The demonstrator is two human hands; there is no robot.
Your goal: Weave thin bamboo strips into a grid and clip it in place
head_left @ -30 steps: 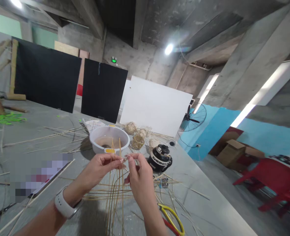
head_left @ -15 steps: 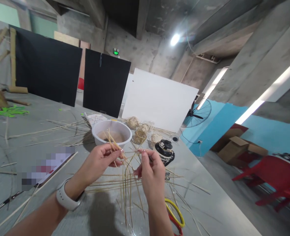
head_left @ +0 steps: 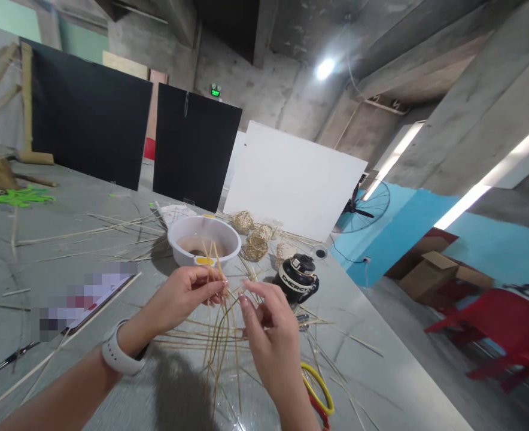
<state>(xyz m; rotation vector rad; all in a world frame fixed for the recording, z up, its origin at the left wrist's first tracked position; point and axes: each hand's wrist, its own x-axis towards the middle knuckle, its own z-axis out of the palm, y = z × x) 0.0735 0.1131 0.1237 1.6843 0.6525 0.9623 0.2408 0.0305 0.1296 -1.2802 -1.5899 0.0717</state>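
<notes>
My left hand [head_left: 195,290] pinches a bundle of thin, crossed bamboo strips [head_left: 219,341] above the table. Some strip ends stick up past its fingers, and longer ones hang below. Close on the right, my right hand [head_left: 271,326] has its thumb and forefinger nearly together at the strips' crossing; its other fingers are curled. The exact contact at those fingertips is too fine to make out. Just beyond the hands stands a white basin [head_left: 204,239] with brownish water.
Woven balls [head_left: 254,246] and a black flask [head_left: 297,278] stand beyond my right hand. Scissors [head_left: 318,389] with yellow and red handles lie near my right forearm. A phone-like device [head_left: 98,299], its screen blurred, lies left. Loose strips [head_left: 107,230] are scattered about the table.
My right hand has shifted slightly left and down, closer to my left hand. The strips have turned so that their lower ends hang more to the left.
</notes>
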